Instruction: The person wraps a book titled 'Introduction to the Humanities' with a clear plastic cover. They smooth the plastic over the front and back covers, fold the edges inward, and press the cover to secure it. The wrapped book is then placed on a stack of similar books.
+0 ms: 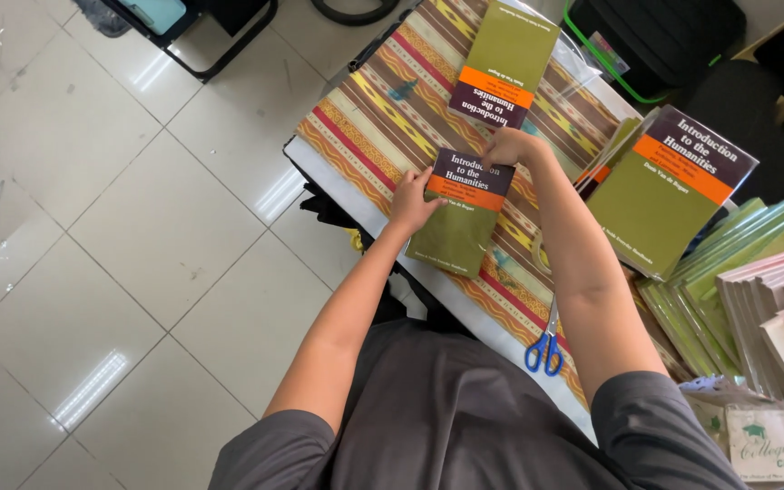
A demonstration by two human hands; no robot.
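Gripping olive book (465,213) | left hand (410,201), right hand (508,145) fingers clasp its edges | striped cloth (383,109)

Head camera looks steeply down, near table (338,177).

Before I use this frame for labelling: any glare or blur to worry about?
Head view: bright lamp glare streaks the floor tiles; the book under the left hand and right hand is sharp and evenly lit; frame edges bend from the wide lens.

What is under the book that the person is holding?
The book lies on a striped woven cloth spread over the table. Whatever is directly beneath the book is covered.
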